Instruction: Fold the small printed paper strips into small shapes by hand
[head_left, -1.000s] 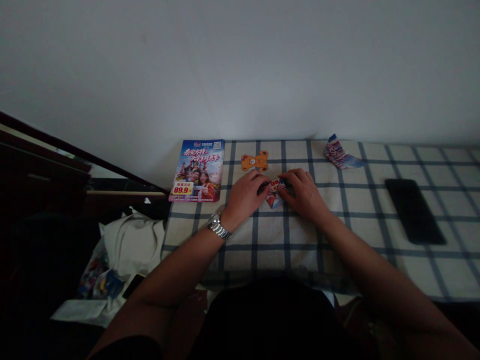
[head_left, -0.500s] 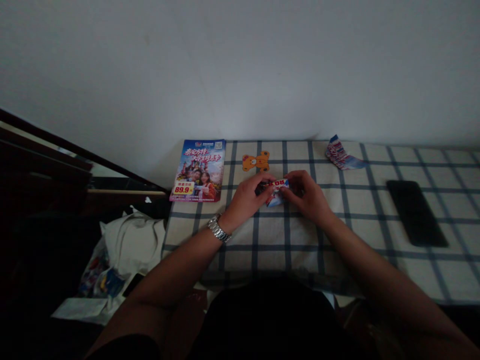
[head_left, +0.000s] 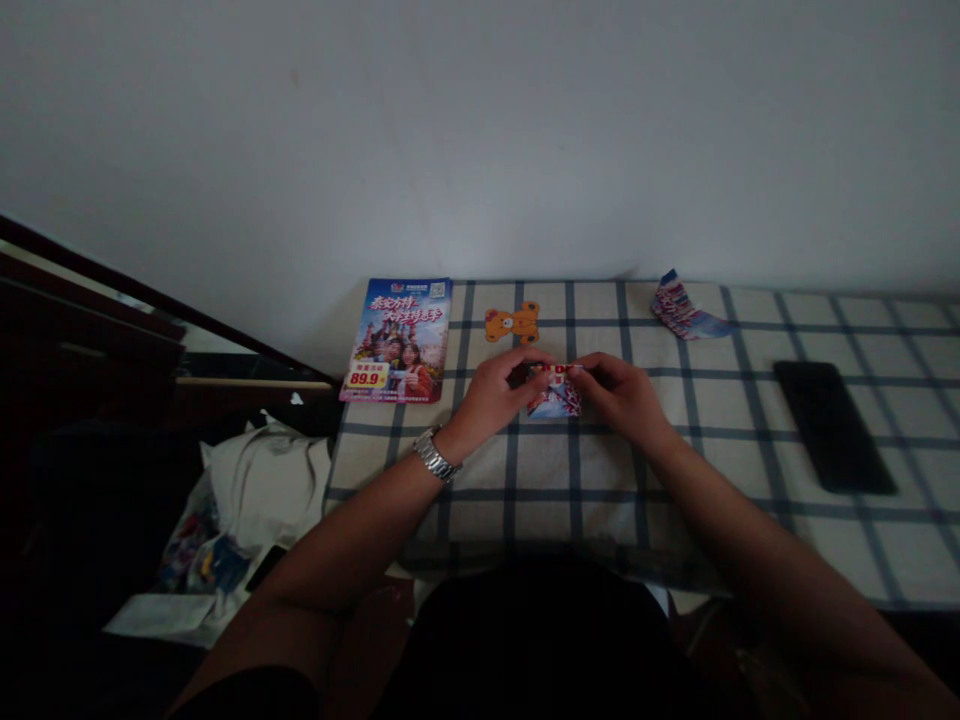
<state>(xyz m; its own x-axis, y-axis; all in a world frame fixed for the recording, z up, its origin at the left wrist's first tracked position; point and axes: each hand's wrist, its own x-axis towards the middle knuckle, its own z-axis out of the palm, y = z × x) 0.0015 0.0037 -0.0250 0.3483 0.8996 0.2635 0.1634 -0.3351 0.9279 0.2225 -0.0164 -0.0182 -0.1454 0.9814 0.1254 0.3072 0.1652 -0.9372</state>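
Between both hands is a small piece of folded printed paper [head_left: 555, 400], blue, white and red, just above or on the checked cloth. My left hand [head_left: 504, 388] pinches its left upper side with thumb and fingers; a metal watch [head_left: 435, 454] is on that wrist. On the other side my right hand [head_left: 619, 392] grips the paper's upper right corner. Fingers cover the top edge, so part of the folds is hidden. A brown bear cutout [head_left: 512, 323] lies just beyond my left hand.
A stack of printed flyers [head_left: 397, 340] lies at the left. A creased paper figure [head_left: 686, 308] rests near the wall, and a black phone [head_left: 834, 427] is at the right. White bags [head_left: 270, 480] sit below the left edge of the checked tablecloth [head_left: 480, 510].
The folded paper has turned and now shows a wider, squarer face below the fingers. My right hand has shifted slightly down and toward me; my left hand stays nearly in place.
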